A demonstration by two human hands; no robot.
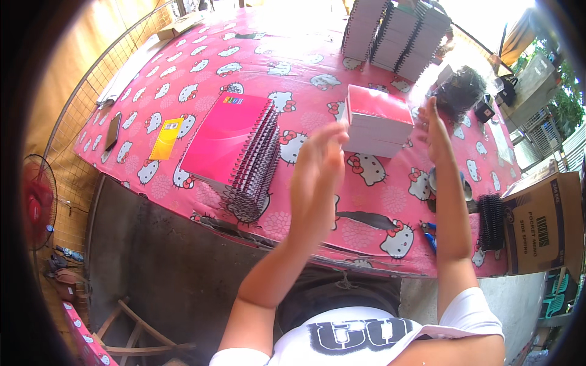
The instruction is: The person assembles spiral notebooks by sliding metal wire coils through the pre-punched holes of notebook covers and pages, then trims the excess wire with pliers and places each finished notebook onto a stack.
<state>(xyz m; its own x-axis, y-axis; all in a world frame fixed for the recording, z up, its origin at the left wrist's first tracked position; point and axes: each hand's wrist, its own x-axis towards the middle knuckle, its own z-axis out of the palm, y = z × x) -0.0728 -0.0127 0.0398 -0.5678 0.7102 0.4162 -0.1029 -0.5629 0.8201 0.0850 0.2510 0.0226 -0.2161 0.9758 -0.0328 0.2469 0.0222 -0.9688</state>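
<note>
A block of unbound notebook pages with a red-pink cover on top [379, 125] lies on the table between my hands. My left hand [318, 168], slightly blurred, is raised at the block's left side with its fingers stretched up and nothing seen in it. On the other side, my right hand [434, 131] is held upright beside the block's right edge, fingers extended. Whether either hand touches the pages cannot be made out. To the left of my left hand sits a neat pile of pink spiral notebooks [227, 143], their black coils facing right.
Stacks of spiral-bound notebooks [397, 39] stand at the back. A black plastic bundle [462, 91] lies far right. Nearer are blue-handled pliers [430, 239], black binding coils [490, 222] and a cardboard box [540, 226]. A yellow card [166, 139] and a phone [113, 132] lie left.
</note>
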